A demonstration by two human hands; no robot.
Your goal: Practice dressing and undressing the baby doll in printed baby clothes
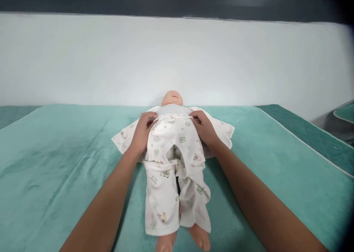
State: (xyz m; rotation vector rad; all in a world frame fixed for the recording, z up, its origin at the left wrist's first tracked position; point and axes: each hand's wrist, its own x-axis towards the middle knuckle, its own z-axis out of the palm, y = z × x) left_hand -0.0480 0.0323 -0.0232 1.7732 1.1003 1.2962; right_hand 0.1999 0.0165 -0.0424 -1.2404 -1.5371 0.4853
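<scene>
A baby doll (172,98) lies on its back, head toward the wall and bare feet toward me. White baby pants (177,134) with small animal prints cover its legs and reach up over its belly, with an opening at the crotch. My left hand (145,128) grips the waistband at its left side, fingers closed on the cloth. At the opposite side my right hand (203,126) pinches the same waistband. Under the doll a white printed baby shirt (225,128) lies spread out, its sides showing beyond both hands.
A teal plush cover (69,163) lies under the doll, with a darker teal strip (309,134) along the right. Behind stands a white wall (177,56) with a dark band above it. Another teal-topped surface (345,112) shows at the far right.
</scene>
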